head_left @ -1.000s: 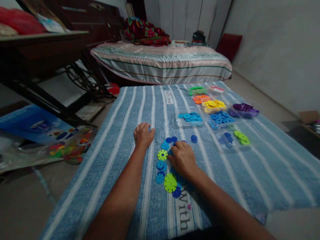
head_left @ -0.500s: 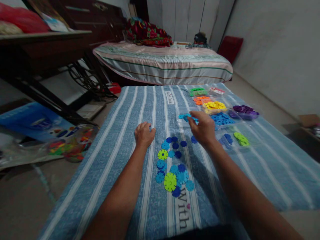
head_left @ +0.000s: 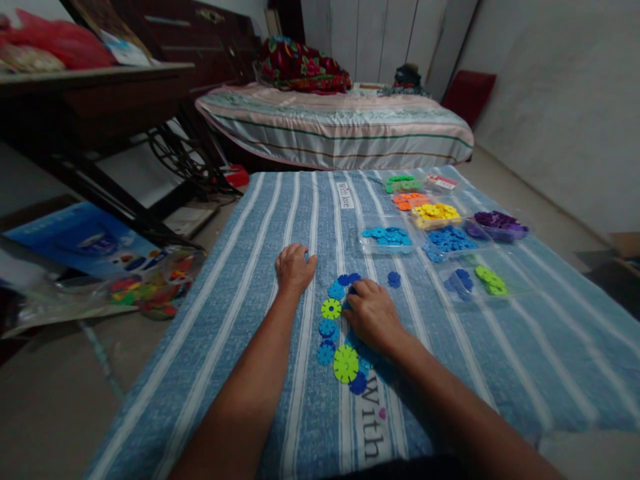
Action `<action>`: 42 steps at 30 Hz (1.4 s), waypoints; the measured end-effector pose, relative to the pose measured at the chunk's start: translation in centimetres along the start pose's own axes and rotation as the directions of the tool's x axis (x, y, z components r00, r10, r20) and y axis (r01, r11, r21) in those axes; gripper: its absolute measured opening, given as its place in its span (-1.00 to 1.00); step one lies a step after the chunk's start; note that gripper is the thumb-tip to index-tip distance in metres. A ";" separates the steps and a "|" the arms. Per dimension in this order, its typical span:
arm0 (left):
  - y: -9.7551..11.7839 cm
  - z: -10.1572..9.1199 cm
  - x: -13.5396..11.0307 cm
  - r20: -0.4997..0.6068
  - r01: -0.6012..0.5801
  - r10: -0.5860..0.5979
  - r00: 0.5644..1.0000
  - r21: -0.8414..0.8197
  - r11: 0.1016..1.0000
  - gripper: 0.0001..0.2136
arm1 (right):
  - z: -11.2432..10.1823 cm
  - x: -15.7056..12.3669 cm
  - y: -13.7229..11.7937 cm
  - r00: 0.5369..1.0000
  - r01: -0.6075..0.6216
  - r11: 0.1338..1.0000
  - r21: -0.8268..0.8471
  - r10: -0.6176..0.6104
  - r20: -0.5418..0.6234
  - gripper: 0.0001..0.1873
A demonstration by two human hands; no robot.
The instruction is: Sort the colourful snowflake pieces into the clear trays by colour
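Note:
My right hand (head_left: 374,312) bends down over a curved arrangement of notched plastic discs, its fingers drawn together. What its fingertips hold is hidden, and several discs lie under it. Along its left side I see a small lime disc (head_left: 331,309), a light-blue disc (head_left: 336,289) and dark-blue discs (head_left: 354,278). Nearer to me is a bigger lime disc (head_left: 346,364) with a dark-blue disc (head_left: 358,383) against it. Left of the arrangement my left hand (head_left: 295,267) rests on the striped cloth, thumb apart, holding nothing. One loose dark-blue disc (head_left: 394,279) lies beyond my right hand.
Clear boxes stand at the right, holding light-blue discs (head_left: 387,236), blue discs (head_left: 450,240), yellow discs (head_left: 436,212), purple discs (head_left: 496,223) and lime discs (head_left: 491,280). A bed (head_left: 335,127) stands behind the table, an old sewing-machine table (head_left: 100,100) at the left.
My right hand has come from above the light-blue box back toward me and left, down onto the arranged discs. My left hand has stayed resting on the cloth.

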State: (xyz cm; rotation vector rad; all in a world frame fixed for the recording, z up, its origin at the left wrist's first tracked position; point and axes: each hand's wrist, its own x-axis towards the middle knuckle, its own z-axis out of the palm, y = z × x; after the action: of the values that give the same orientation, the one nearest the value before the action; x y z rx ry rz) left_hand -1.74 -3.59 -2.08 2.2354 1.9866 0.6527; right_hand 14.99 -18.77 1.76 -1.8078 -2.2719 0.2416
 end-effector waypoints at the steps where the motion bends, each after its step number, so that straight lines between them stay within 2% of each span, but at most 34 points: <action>1: 0.0 0.0 0.0 -0.002 -0.002 0.002 1.000 -0.004 1.000 -0.71 | 0.0 -0.1 0.0 1.000 -0.002 1.000 0.012 0.002 -0.009 -0.82; 8: -0.2 0.3 0.0 -0.015 -0.004 0.003 1.000 -0.026 1.000 -0.73 | 0.3 -0.5 1.4 0.995 0.024 0.972 0.236 -0.001 -0.096 -0.92; 11: -0.1 0.1 0.0 -0.011 -0.006 0.006 1.000 -0.019 1.000 -0.73 | -1.2 1.2 3.4 0.972 0.034 0.959 0.280 0.033 -0.232 -0.90; 13: 0.0 0.0 -0.1 -0.010 -0.005 0.005 1.000 -0.014 1.000 -0.73 | -2.9 2.7 5.2 0.910 0.025 0.967 0.255 0.083 -0.405 -0.91; 15: 0.0 0.0 -0.1 -0.011 -0.004 0.004 1.000 -0.011 1.000 -0.73 | -4.5 4.1 6.7 0.803 -0.016 0.979 0.201 0.132 -0.581 -0.91; 16: 0.0 0.0 -0.1 -0.015 -0.005 0.005 1.000 -0.011 1.000 -0.73 | -5.0 4.5 7.2 0.756 -0.044 0.984 0.174 0.146 -0.638 -0.88; 17: 0.0 0.0 -0.1 -0.018 -0.008 0.008 1.000 -0.012 1.000 -0.73 | -5.3 4.7 7.4 0.731 -0.065 0.987 0.149 0.149 -0.667 -0.85; 18: 0.0 0.0 -0.1 -0.021 -0.009 0.009 1.000 -0.012 1.000 -0.74 | -5.2 4.6 7.4 0.733 -0.069 0.989 0.128 0.138 -0.666 -0.83; 19: 0.0 0.0 -0.1 -0.021 -0.010 0.010 1.000 -0.012 1.000 -0.74 | -4.8 4.4 7.0 0.759 -0.053 0.992 0.111 0.112 -0.641 -0.82; 22: 0.0 0.0 -0.1 -0.018 -0.006 0.006 1.000 -0.009 1.000 -0.74 | -2.5 3.2 4.8 0.872 0.077 0.994 0.082 -0.027 -0.488 -0.82; 24: 0.0 0.0 -0.1 -0.014 0.000 0.000 1.000 -0.008 1.000 -0.74 | -0.8 2.7 3.1 0.921 0.161 0.985 0.068 -0.125 -0.368 -0.81; 27: 0.0 -0.1 -0.1 -0.009 0.004 -0.004 1.000 -0.008 1.000 -0.73 | 0.6 3.2 1.5 0.961 0.209 0.977 0.035 -0.198 -0.193 -0.71; 31: -0.1 -0.1 -0.1 -0.011 -0.007 0.007 1.000 -0.018 1.000 -0.72 | 0.9 4.5 1.3 0.986 0.165 0.986 -0.025 -0.165 -0.007 -0.75; 34: -0.2 0.0 -0.1 -0.012 -0.006 0.006 1.000 -0.030 1.000 -0.72 | 1.1 4.3 1.9 0.996 0.094 0.995 -0.043 -0.093 0.018 -0.77; 42: -0.2 0.2 -0.2 -0.009 0.007 -0.008 1.000 -0.044 0.999 -0.74 | 1.5 2.0 3.3 0.996 -0.026 0.998 0.058 0.031 -0.088 -0.82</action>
State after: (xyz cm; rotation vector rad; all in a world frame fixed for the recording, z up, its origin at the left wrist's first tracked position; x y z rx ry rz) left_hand -1.90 -3.68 -2.38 2.2032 1.9639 0.6997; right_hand 17.21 -16.04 -0.40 -1.7870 -2.1585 0.2245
